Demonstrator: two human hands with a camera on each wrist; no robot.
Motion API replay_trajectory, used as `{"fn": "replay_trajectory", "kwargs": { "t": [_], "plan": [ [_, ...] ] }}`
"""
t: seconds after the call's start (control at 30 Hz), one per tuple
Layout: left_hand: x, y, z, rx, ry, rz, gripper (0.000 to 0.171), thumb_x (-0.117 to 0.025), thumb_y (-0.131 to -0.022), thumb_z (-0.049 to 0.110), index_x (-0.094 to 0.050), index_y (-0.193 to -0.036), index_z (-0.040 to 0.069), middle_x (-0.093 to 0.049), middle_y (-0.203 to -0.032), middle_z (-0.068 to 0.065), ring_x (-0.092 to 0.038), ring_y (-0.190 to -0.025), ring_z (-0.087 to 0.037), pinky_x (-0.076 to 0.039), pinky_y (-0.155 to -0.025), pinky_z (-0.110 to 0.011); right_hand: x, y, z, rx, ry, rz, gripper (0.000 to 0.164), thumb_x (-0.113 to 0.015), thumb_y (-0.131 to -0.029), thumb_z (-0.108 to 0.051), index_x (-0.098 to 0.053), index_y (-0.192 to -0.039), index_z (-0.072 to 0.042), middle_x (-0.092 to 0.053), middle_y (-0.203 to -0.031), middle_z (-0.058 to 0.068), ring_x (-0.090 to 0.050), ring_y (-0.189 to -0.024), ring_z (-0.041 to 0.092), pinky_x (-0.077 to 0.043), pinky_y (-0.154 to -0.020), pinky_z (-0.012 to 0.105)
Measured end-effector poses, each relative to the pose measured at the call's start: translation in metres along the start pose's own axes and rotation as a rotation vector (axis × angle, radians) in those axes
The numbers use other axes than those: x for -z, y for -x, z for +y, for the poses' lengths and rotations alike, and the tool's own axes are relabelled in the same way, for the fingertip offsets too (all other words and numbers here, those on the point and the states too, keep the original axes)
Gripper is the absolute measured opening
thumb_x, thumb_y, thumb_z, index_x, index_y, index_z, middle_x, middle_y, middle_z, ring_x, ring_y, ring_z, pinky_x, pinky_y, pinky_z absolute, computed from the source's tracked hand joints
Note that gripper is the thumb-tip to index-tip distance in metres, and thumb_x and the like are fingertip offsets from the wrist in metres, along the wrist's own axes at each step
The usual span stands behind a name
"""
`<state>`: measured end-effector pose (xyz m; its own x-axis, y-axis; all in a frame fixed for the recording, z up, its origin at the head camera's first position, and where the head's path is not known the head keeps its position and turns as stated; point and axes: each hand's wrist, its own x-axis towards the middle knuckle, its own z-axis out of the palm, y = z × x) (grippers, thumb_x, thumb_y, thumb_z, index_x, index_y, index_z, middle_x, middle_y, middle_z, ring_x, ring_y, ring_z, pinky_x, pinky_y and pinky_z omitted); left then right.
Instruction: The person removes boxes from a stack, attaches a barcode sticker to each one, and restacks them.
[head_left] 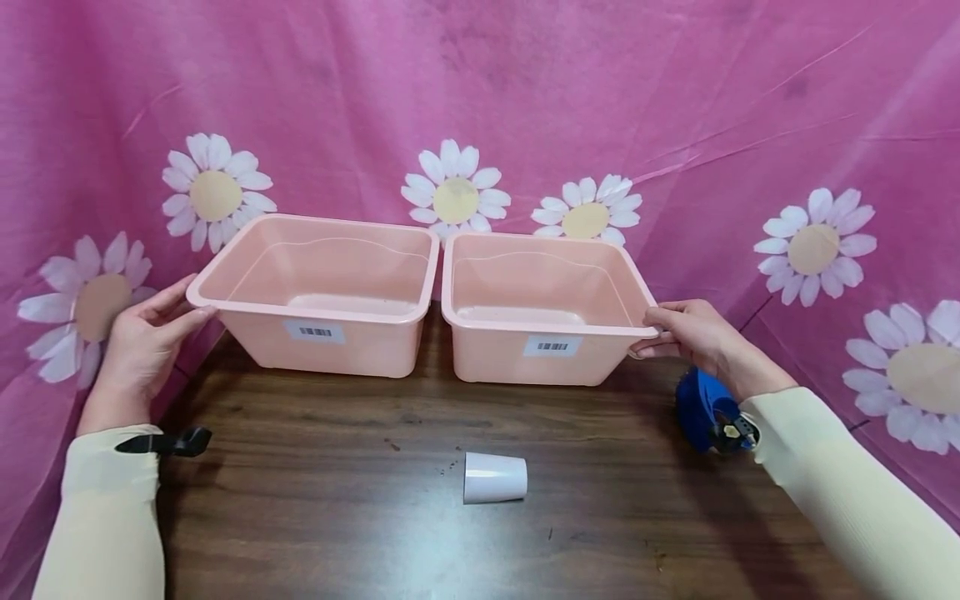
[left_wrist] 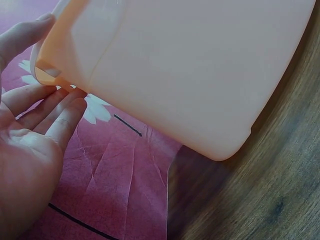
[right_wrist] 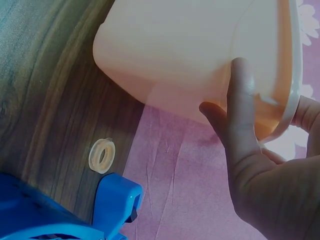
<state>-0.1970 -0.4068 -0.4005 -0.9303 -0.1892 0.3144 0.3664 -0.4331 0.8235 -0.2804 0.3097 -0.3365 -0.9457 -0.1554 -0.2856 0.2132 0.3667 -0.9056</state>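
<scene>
Two pink plastic bins stand side by side at the back of the table, each with a barcode label on its front. At the outer rim of the left bin (head_left: 360,346), my left hand (head_left: 142,350) pinches the corner, thumb on the near side and fingers beneath the lip in the left wrist view. My right hand (head_left: 697,337) grips the outer rim of the right bin (head_left: 510,358). In the right wrist view, fingers of this hand (right_wrist: 270,175) lie along the bin's outer wall. The bins' inner rims nearly meet in the middle.
A white cup (head_left: 496,478) lies on its side on the wooden table (head_left: 315,508). Below my right wrist is a blue tape dispenser (head_left: 697,408), with a small clear ring (right_wrist: 102,156) near it. A pink flowered cloth (head_left: 480,83) hangs behind the bins.
</scene>
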Motion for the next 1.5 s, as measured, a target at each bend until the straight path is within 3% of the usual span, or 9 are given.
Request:
{"fn": "replay_trajectory", "kwargs": {
  "t": [0.53,0.7,0.9,1.07,1.2,1.3,1.5],
  "plan": [
    [-0.001,-0.001,-0.001,-0.006,0.017,-0.004,0.053,-0.062,-0.097,-0.027,-0.079,-0.136,0.004,-0.085,-0.126,-0.002,-0.081,-0.113,-0.008,-0.065,-0.093,-0.018,-0.007,0.003,0.004,0.034,-0.052,0.039,0.044,-0.054,-0.112,-0.013,-0.050,-0.142,0.019,-0.082,-0.088,-0.002,-0.084,-0.077,0.012,-0.071,-0.079,0.031],
    [0.000,0.000,-0.001,-0.003,0.012,-0.003,0.053,-0.062,-0.098,-0.027,-0.079,-0.137,0.005,-0.085,-0.126,-0.001,-0.081,-0.113,-0.008,-0.065,-0.093,-0.018,-0.006,0.011,0.001,0.039,-0.104,0.051,0.034,-0.056,-0.112,-0.013,-0.059,-0.137,0.011,-0.084,-0.087,0.000,-0.085,-0.076,0.014,-0.071,-0.078,0.032],
    [0.001,-0.001,-0.002,-0.007,0.000,-0.001,0.053,-0.062,-0.098,-0.026,-0.079,-0.137,0.005,-0.085,-0.125,-0.001,-0.081,-0.113,-0.007,-0.065,-0.094,-0.017,-0.002,0.022,-0.005,0.022,-0.118,0.070,0.018,-0.060,-0.113,-0.017,-0.072,-0.117,-0.005,-0.085,-0.085,0.000,-0.085,-0.076,0.015,-0.070,-0.077,0.029],
    [0.002,0.000,0.000,-0.004,0.001,0.000,0.053,-0.063,-0.098,-0.026,-0.079,-0.138,0.005,-0.085,-0.126,-0.001,-0.081,-0.113,-0.007,-0.065,-0.095,-0.017,0.001,0.028,-0.013,0.004,-0.086,0.084,0.020,-0.059,-0.115,-0.022,-0.073,-0.112,-0.009,-0.085,-0.086,-0.001,-0.085,-0.078,0.013,-0.069,-0.078,0.028],
    [0.002,0.000,0.002,0.000,-0.005,0.003,0.053,-0.064,-0.097,-0.025,-0.078,-0.139,0.005,-0.085,-0.127,0.000,-0.081,-0.113,-0.007,-0.065,-0.094,-0.017,0.003,0.035,-0.022,-0.005,-0.045,0.096,0.024,-0.061,-0.115,-0.028,-0.078,-0.101,-0.019,-0.085,-0.087,-0.004,-0.085,-0.080,0.010,-0.069,-0.081,0.026],
    [0.002,0.000,0.002,-0.002,-0.011,0.005,0.052,-0.065,-0.097,-0.024,-0.079,-0.138,0.005,-0.085,-0.126,0.001,-0.081,-0.112,-0.006,-0.065,-0.093,-0.017,0.005,0.041,-0.031,-0.026,-0.079,0.093,0.030,-0.063,-0.115,-0.029,-0.081,-0.092,-0.024,-0.086,-0.088,-0.003,-0.085,-0.080,0.010,-0.069,-0.081,0.025],
    [0.003,-0.002,0.001,-0.002,-0.013,0.004,0.051,-0.065,-0.097,-0.025,-0.081,-0.134,0.007,-0.085,-0.124,0.001,-0.080,-0.112,-0.006,-0.065,-0.092,-0.016,0.009,0.050,-0.056,-0.022,-0.154,0.079,0.038,-0.059,-0.115,-0.022,-0.081,-0.085,-0.020,-0.085,-0.081,0.001,-0.084,-0.073,0.012,-0.069,-0.073,0.025]
  ]
}}
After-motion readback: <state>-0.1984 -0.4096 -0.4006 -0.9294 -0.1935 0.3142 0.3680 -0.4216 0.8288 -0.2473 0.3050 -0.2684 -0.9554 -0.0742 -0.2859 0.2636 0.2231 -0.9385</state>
